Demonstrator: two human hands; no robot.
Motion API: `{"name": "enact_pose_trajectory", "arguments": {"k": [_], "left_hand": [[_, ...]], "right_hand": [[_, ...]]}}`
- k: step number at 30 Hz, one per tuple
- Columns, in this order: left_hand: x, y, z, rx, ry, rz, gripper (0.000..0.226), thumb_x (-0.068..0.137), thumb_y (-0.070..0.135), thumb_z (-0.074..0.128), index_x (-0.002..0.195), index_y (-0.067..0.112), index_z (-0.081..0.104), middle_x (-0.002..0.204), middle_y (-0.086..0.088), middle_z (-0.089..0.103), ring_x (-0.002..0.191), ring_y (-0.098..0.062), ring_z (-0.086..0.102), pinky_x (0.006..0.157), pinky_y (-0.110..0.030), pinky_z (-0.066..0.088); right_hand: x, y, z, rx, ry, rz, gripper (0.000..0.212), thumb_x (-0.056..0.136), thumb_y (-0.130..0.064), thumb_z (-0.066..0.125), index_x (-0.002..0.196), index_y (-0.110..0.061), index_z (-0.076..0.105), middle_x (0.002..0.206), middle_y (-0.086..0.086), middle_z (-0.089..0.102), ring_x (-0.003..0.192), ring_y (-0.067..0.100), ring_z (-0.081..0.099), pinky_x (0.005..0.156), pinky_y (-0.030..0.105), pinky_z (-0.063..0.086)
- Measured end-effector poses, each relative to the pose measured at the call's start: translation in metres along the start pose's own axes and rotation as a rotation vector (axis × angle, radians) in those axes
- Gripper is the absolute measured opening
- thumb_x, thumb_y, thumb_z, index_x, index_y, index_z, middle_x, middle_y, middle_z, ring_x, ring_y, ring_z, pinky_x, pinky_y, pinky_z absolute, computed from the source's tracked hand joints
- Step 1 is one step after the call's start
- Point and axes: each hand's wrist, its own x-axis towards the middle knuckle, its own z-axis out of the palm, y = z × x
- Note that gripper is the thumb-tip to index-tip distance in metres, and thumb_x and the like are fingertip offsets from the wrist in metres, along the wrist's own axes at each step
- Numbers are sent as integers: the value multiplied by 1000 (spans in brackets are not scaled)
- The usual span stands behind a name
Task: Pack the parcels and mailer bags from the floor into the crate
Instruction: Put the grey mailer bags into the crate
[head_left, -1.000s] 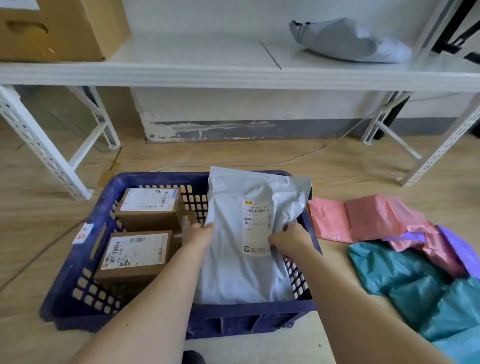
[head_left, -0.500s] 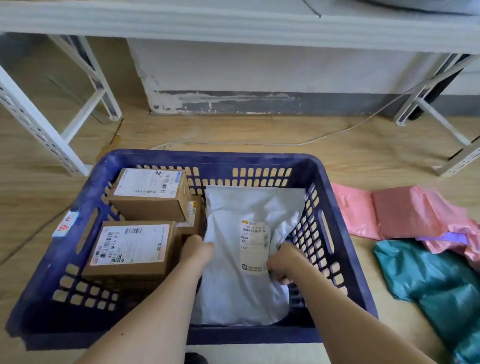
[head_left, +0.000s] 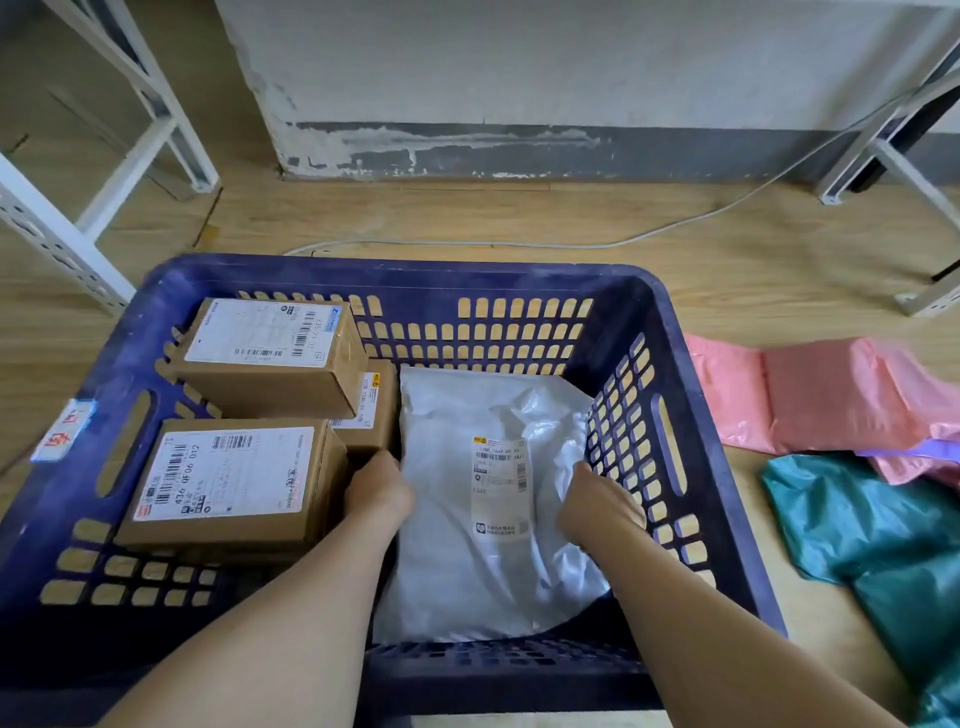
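Where the crate (head_left: 395, 270) sits, the floor (head_left: 727, 291) is wood (wall (head_left: 519, 62) scuffed).

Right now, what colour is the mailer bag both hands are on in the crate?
Pale grey-white with a white shipping label, the mailer bag shows best in the head view.

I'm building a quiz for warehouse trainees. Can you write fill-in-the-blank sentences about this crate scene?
The left hand and right hand hold a white bag inside the ____ crate.
That bag lies in the crate's ____ half.
The cardboard boxes sit in its ____ half.
The pink bags lie outside it, on the ____.
Missing words: blue, right, left, floor.
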Motion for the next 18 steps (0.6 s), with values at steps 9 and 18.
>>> {"name": "enact_pose_trajectory", "arguments": {"k": [9,18], "left_hand": [[-10,8,12,396,-69,188,53,87,8,54,134,11,32,136,-12,38,117,-31,52,88,-39,49],[-12,3,21,532,-363,192,73,81,25,68,142,17,28,148,-7,16,130,-31,40,102,-40,43]], "right_hand": [[8,-6,15,-132,-225,-323,66,86,-10,51,146,-27,28,138,11,44,119,30,51,95,37,48],[6,-8,15,-255,-407,-241,49,92,-17,56,137,-4,42,138,12,47,115,26,52,91,33,45]]}}
